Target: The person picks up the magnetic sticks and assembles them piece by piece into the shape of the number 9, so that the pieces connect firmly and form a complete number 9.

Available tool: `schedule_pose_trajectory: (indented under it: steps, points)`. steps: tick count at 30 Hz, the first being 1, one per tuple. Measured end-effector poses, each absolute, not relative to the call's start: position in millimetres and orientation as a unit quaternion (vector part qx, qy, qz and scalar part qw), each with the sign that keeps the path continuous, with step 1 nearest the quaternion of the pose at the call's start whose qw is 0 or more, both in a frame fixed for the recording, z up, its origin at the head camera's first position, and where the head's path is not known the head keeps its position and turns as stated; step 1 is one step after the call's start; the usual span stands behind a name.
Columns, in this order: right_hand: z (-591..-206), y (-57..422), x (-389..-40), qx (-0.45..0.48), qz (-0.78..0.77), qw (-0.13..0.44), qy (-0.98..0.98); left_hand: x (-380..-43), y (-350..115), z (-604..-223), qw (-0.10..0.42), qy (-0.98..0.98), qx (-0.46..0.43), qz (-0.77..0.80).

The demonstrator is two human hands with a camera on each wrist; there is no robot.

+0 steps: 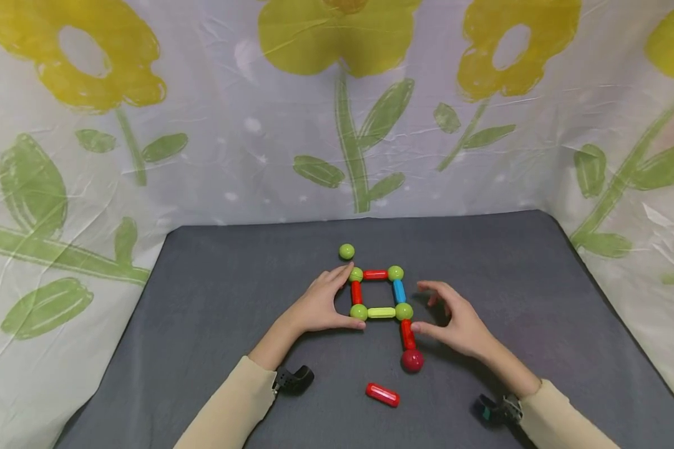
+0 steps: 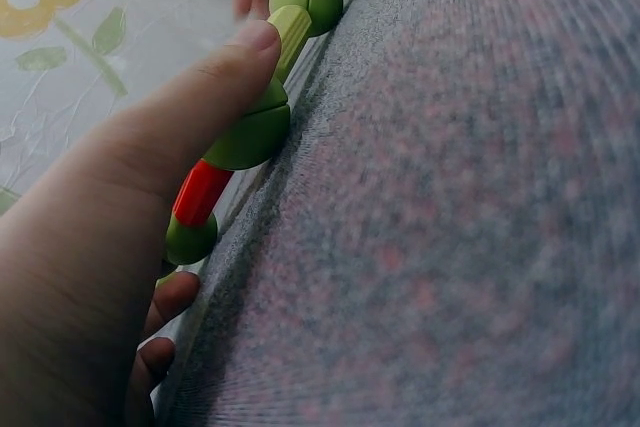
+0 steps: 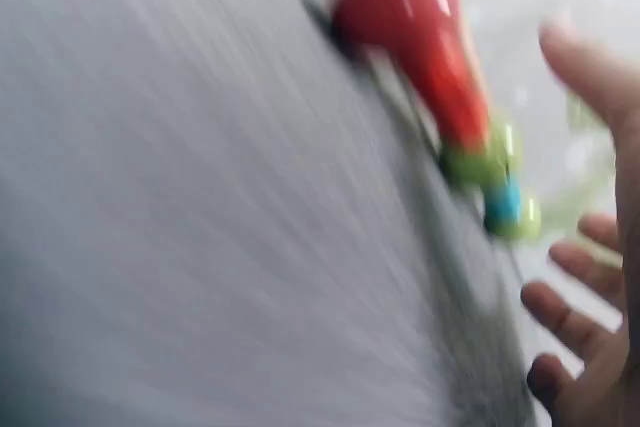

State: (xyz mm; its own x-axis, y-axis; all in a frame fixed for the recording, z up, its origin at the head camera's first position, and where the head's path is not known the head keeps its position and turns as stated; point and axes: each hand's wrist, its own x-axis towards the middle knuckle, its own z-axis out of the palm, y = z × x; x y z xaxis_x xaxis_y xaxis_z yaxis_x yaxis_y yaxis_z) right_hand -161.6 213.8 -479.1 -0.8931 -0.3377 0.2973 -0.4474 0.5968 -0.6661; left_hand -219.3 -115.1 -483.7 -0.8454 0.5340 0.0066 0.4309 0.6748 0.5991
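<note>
A square of green balls joined by rods lies on the grey table. Its sides are a yellow rod [image 1: 381, 312], a blue rod [image 1: 399, 291] and two red ones. From its near right corner ball [image 1: 404, 311] another red rod [image 1: 407, 335] runs toward the front, ending in a larger dark red ball [image 1: 412, 360]. My left hand [image 1: 321, 304] grips the square's left side, thumb at the near ball [image 2: 250, 132] and index finger at the far one [image 1: 356, 274]. My right hand [image 1: 457, 320] holds nothing; its fingers are spread and bent just right of the structure.
Behind the square lies a loose green ball [image 1: 346, 251]. A loose red rod [image 1: 382, 395] rests nearer the front, between the two forearms. A flower-printed white curtain [image 1: 230, 125] rises along the back and sides of the grey tabletop [image 1: 230, 268].
</note>
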Motion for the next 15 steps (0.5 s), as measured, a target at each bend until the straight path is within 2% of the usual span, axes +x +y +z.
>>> schedule_pose_trajectory:
  steps: [6, 10, 15]
  points:
    - [-483.7, 216.9, -216.1, 0.287, 0.369, 0.003, -0.884, -218.2, -113.2, -482.8, 0.09, 0.912, 0.263, 0.302]
    - [-486.5, 215.8, -226.6, 0.322, 0.356, -0.02, -0.877, -217.5, -111.8, -484.8, 0.094, 0.909, 0.267, 0.307]
    - [-486.3, 210.6, -229.7, 0.328, 0.352, -0.014, -0.876, -219.8, -114.7, -484.5, 0.078, 0.9, 0.26, 0.341]
